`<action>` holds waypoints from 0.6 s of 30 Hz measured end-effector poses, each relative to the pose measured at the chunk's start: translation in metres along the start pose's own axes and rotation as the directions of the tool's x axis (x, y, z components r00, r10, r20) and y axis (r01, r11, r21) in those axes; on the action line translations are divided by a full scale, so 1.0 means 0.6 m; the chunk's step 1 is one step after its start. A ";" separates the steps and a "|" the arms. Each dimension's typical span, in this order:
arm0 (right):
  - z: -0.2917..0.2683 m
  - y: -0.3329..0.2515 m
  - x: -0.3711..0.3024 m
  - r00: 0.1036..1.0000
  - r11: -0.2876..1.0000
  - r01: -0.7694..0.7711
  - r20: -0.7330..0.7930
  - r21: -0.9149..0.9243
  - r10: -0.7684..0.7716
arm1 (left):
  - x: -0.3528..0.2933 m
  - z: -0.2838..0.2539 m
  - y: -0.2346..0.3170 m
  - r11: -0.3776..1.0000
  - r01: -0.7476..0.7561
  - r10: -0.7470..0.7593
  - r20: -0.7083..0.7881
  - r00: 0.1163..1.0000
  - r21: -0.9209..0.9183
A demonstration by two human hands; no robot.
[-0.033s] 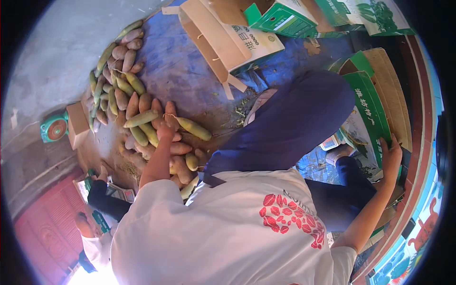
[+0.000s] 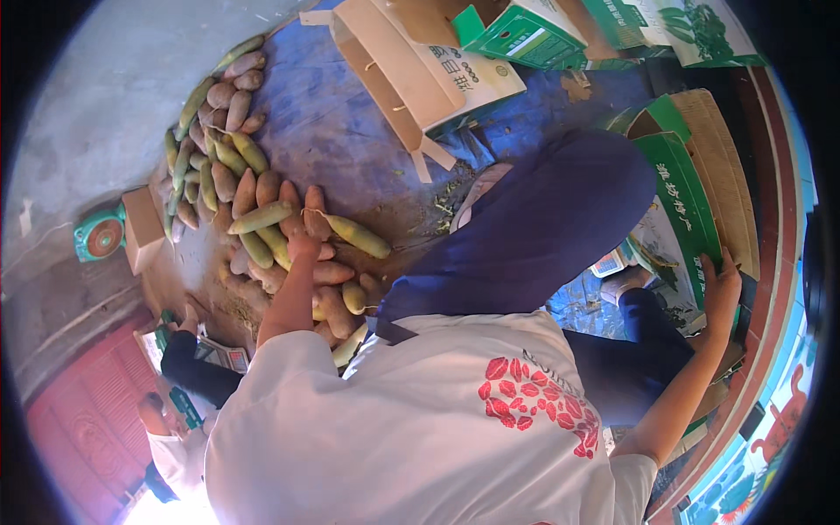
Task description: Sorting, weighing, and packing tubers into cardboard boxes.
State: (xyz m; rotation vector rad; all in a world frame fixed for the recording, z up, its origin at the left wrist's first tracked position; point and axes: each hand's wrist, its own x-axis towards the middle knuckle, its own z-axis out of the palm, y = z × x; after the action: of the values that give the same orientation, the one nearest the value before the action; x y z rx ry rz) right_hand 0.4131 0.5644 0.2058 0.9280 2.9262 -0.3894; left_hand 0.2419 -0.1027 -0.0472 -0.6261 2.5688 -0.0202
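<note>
My left hand [image 2: 302, 243] reaches into a pile of long green radishes [image 2: 260, 217] and reddish-brown, sweet-potato-like roots [image 2: 288, 194]. Its fingers curl down onto a reddish root, and their tips are partly hidden among the vegetables. A green radish [image 2: 357, 236] lies just right of that hand. On the far right, my right hand [image 2: 722, 284] grips the edge of an open green and white carton [image 2: 675, 188], which has a brown cardboard inside.
An open cardboard carton [image 2: 398, 74] stands on the blue sheet [image 2: 306, 96], with a green box [image 2: 525, 39] behind it. At left are a small brown box [image 2: 143, 229] and a round teal device [image 2: 101, 236]. Another person [image 2: 179, 446] is at lower left. My bent leg [image 2: 525, 232] crosses the middle.
</note>
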 end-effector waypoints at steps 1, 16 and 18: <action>0.001 -0.006 0.003 1.000 1.000 0.006 -0.024 -0.009 -0.006 | 0.003 0.008 -0.021 1.000 0.014 -0.014 -0.002 1.000 -0.004; 0.014 -0.006 -0.012 0.995 0.994 0.004 -0.098 -0.112 -0.015 | 0.039 0.070 0.049 0.830 -0.321 0.229 0.247 0.942 0.457; 0.013 -0.009 -0.017 0.996 0.995 -0.003 -0.092 -0.097 -0.006 | 0.039 0.051 0.064 0.873 -0.279 0.152 0.320 0.935 0.399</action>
State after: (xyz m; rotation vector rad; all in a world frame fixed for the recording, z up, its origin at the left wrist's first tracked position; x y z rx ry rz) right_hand 0.4179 0.5527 0.2009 0.9551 2.9979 -0.2065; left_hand 0.2216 -0.0757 -0.0898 -0.1493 2.2328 -0.3984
